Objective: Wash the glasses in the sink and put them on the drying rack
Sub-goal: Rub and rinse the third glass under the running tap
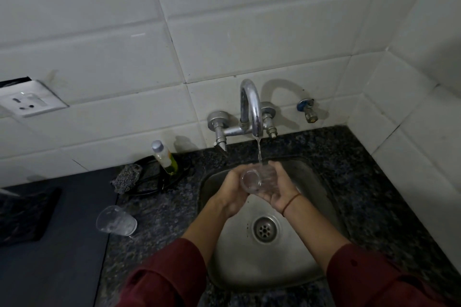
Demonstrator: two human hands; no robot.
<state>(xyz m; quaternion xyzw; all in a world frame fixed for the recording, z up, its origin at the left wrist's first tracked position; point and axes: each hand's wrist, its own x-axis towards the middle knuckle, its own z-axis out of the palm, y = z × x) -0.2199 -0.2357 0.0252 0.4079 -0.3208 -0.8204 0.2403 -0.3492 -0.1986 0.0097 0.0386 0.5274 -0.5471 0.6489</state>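
white wall tiles back a speckled granite desk [159,209] with a steel sink [294,252] set in it. over the basin the left hand [233,188] and right hand [280,188] cup a clear glass [254,180] on its side, fingers of both wrapped around it, under the running tap [252,107]. a second glass [116,220] lies tipped on the desk to the left (washed or not, i can't tell). no drying rack clearly shows, so racking seems all ahead.

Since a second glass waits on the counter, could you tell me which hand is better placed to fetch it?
Probably the left hand: the second glass lies on its side, and the right hand cradles the glass under the tap.
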